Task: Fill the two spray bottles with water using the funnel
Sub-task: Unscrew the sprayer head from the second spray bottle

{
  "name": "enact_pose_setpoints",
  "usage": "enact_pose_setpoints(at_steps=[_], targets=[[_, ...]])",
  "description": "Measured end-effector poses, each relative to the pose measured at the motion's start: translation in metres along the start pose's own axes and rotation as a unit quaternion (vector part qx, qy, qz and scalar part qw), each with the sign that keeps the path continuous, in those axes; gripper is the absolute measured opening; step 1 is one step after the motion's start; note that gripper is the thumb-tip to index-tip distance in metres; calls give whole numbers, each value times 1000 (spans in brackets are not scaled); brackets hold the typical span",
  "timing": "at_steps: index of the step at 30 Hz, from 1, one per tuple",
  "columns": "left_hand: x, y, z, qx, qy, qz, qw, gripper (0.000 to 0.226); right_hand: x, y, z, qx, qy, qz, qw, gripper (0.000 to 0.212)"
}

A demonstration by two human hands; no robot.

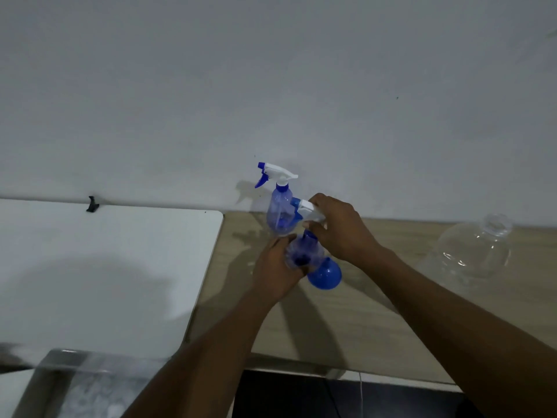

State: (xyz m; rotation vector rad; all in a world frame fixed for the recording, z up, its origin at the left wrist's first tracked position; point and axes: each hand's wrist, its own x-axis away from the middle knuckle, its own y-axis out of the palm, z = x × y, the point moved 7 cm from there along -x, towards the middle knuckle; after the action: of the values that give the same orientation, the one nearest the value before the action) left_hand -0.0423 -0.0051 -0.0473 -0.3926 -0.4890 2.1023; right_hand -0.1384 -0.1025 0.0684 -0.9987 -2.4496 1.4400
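left hand grips near spray bottle | right hand pinches its trigger head | funnel just right of left hand | second spray bottle upright beyond both hands

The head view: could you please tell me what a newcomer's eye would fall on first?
At the centre, the left hand grips a blue spray bottle while the right hand holds its white trigger head. A second spray bottle stands behind it, and a blue funnel lies beside them.

Arms fwd; L hand grips spray bottle body, R hand curled round its trigger head.
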Motion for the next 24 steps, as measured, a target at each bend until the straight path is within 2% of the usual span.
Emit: enact_pose_setpoints(at_steps=[6, 12, 18, 21, 24], targets=[[61, -13, -41, -42, -35, 21, 998, 73, 43, 56, -16, -2, -42, -41, 998, 27], [84, -2, -60, -75, -50, -8, 996, 69, 69, 79, -20, 13, -52, -66, 996, 27], [85, 3, -65, -86, -51, -18, 995, 68, 72, 85, -24, 116, -71, -47, 990, 27], [85, 3, -67, -94, -49, -21, 994, 67, 69, 89, -24, 65, -77, -75, 992, 25], [85, 1, -70, -83, -51, -16, 995, 68, 70, 91, -18, 6, -89, -135, 987, 33]])
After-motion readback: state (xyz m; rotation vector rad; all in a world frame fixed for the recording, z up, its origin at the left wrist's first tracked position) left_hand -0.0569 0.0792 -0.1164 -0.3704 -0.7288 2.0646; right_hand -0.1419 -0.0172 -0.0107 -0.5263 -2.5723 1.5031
